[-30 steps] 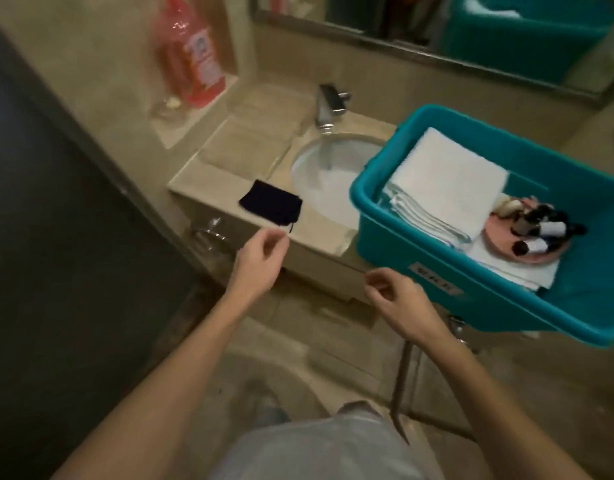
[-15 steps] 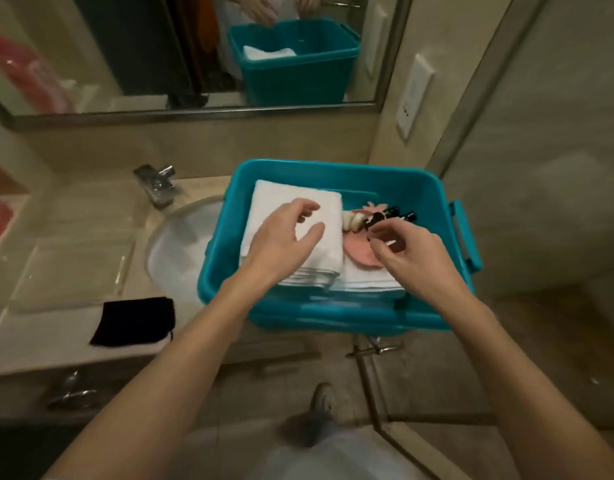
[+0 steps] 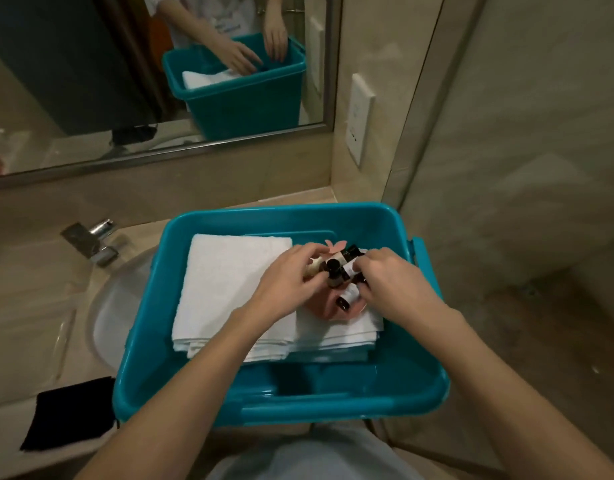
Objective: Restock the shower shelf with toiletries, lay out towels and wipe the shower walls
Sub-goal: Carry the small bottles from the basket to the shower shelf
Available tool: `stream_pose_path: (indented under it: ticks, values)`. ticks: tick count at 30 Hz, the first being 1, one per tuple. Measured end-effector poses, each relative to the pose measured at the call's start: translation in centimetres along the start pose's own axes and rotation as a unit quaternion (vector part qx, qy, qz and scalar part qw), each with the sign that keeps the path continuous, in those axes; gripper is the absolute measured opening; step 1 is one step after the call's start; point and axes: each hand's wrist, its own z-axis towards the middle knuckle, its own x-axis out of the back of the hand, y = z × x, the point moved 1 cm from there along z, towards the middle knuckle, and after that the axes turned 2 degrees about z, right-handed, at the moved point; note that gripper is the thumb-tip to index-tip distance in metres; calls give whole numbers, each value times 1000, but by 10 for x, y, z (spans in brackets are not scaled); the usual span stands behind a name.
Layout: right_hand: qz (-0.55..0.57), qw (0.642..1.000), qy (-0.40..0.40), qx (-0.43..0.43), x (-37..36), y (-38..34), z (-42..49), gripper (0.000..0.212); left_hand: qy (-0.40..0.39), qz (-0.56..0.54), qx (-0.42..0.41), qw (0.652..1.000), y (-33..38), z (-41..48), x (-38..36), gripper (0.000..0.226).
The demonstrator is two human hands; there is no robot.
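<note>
A teal plastic bin (image 3: 281, 407) sits on the counter, partly over the sink. Inside lie folded white towels (image 3: 229, 292) and a pink dish (image 3: 319, 306) holding several small dark toiletry bottles (image 3: 347, 297). My left hand (image 3: 288, 282) reaches over the towels and pinches one dark bottle (image 3: 333, 271) by its cap end. My right hand (image 3: 392, 282) curls its fingers round another small bottle (image 3: 350, 268) just beside it. Both hands meet above the dish, hiding part of it.
A chrome tap (image 3: 90, 237) and white sink basin (image 3: 108, 323) lie to the left. A black cloth (image 3: 69, 414) rests on the counter's front left. A mirror (image 3: 125, 81) spans the wall; a wall socket (image 3: 361, 119) and glass shower panel (image 3: 506, 168) stand to the right.
My view swung from the sink's left side to over the bin. Both hands moved from the counter edge into the bin and closed on the small bottles on the pink dish.
</note>
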Motion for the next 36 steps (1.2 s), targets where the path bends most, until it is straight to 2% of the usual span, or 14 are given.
stream_pose_path:
  ticks: [4,12,17,24,27,36]
  values:
    - [-64,997,-39,-7,-10,-5,2,25,-21,6,-33,999,-2,12,-10,44]
    - [-95,992,-7,-88,-31,-16,10,64,-5,13,-52,999,-4,21,-14,23]
    - [-115,986,20,-118,-38,-17,16,78,-1,42,-60,997,-10,23,-11,17]
    - [-135,981,20,-140,-45,-21,22,69,19,42,-52,998,-22,22,-2,22]
    - [-131,981,10,-141,-45,-20,22,72,13,40,-40,998,-27,22,-2,23]
    - [-48,993,27,-100,-50,-22,10,74,8,68,-20,997,-27,19,-14,22]
